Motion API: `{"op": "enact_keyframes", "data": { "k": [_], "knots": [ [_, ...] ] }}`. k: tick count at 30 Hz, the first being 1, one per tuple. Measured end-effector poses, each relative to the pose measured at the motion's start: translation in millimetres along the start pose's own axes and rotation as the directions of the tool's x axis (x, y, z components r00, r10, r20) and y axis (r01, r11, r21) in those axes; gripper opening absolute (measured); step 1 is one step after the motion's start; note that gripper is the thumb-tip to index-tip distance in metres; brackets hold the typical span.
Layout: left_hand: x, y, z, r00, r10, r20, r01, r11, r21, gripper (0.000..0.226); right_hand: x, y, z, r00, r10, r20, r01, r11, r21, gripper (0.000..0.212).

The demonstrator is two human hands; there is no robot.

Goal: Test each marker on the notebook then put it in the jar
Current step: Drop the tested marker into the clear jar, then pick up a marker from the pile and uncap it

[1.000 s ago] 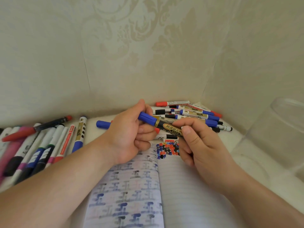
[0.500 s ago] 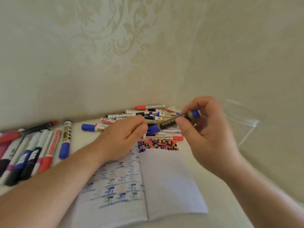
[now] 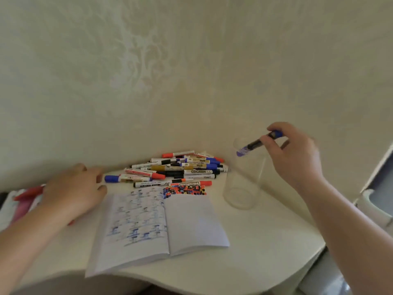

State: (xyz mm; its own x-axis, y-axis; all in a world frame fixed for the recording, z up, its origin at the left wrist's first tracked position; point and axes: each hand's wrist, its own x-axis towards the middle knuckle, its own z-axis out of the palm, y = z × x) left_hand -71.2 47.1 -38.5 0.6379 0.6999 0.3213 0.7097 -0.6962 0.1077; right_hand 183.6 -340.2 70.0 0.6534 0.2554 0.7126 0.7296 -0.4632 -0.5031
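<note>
Right hand (image 3: 294,154) pinches a black-barrelled marker (image 3: 256,144) with blue ends, tilted, its lower blue end inside the mouth of one clear jar (image 3: 244,177). Left hand (image 3: 73,191), fingers relaxed and holding nothing, rests over a row of markers (image 3: 23,201) at left. One open notebook (image 3: 157,222) bears coloured test marks. One pile of markers (image 3: 180,169) behind it, too overlapped to count.

Table (image 3: 265,241): notebook (image 3: 191,222), markers (image 3: 180,169), jar (image 3: 242,188)

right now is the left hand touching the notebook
Cannot tell. In the head view the left hand lies by the notebook's left edge, but blur hides any contact or gap.
</note>
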Motion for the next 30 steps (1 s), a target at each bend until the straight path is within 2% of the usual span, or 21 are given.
{"op": "enact_keyframes", "data": {
  "k": [4,8,12,15,18,21,23,24,26,27,28,30],
  "knots": [
    [-15.1,-22.9,1.0,0.998,-0.049,0.040,0.041,0.983,0.177,0.035,-1.4,0.5,4.3,0.999,0.036,0.012,-0.036,0.999,0.032,0.039],
    [-21.9,-20.0,3.4,0.985,-0.109,0.135,0.075,0.970,0.232,0.048,-7.1,3.7,13.7,0.991,0.034,0.127,-0.025,0.997,-0.075,0.014],
    [-24.5,-9.1,1.0,0.988,-0.118,0.104,0.091,0.967,0.237,0.045,-12.9,7.8,16.9,0.955,0.024,0.295,0.028,0.985,-0.173,0.045],
    [-24.2,-0.2,-4.6,0.987,-0.137,0.088,0.107,0.952,0.288,0.043,-12.8,13.8,19.1,0.936,-0.017,0.351,0.085,0.980,-0.180,0.039],
    [-22.2,-1.0,-6.3,0.980,-0.176,0.094,0.140,0.942,0.305,0.054,-10.2,25.2,25.8,0.947,-0.040,0.318,0.085,0.988,-0.130,0.042],
    [-22.7,-4.1,-14.8,0.971,-0.232,0.058,0.225,0.968,0.112,0.060,-8.1,34.7,32.2,0.962,-0.002,0.273,0.050,0.984,-0.170,0.045],
    [-23.5,-0.6,-26.4,0.956,-0.291,-0.036,0.287,0.954,-0.081,0.056,-11.4,34.6,35.8,0.982,-0.014,0.187,0.059,0.969,-0.241,0.047],
    [-22.4,0.0,-29.7,0.949,-0.296,-0.106,0.274,0.945,-0.179,0.050,-15.4,31.1,38.5,0.991,-0.063,0.119,0.091,0.964,-0.249,0.045],
    [-21.3,4.9,-28.9,0.948,-0.243,-0.207,0.145,0.906,-0.398,0.040,-24.1,17.1,49.4,0.978,-0.210,-0.004,0.206,0.963,-0.174,0.033],
    [-21.5,12.0,-26.9,0.955,-0.173,-0.241,0.030,0.864,-0.502,0.035,-26.9,7.8,57.6,0.965,-0.263,-0.007,0.262,0.961,-0.093,0.024],
    [-21.2,20.3,-22.8,0.959,-0.093,-0.266,-0.084,0.805,-0.587,0.031,-28.9,-3.4,66.4,0.961,-0.272,0.058,0.271,0.962,0.022,0.021],
    [-21.8,42.1,-19.1,0.949,0.096,-0.299,-0.279,0.696,-0.661,0.026,-34.0,-28.3,85.8,0.923,-0.192,0.334,0.098,0.955,0.278,0.028]
  ]
}}
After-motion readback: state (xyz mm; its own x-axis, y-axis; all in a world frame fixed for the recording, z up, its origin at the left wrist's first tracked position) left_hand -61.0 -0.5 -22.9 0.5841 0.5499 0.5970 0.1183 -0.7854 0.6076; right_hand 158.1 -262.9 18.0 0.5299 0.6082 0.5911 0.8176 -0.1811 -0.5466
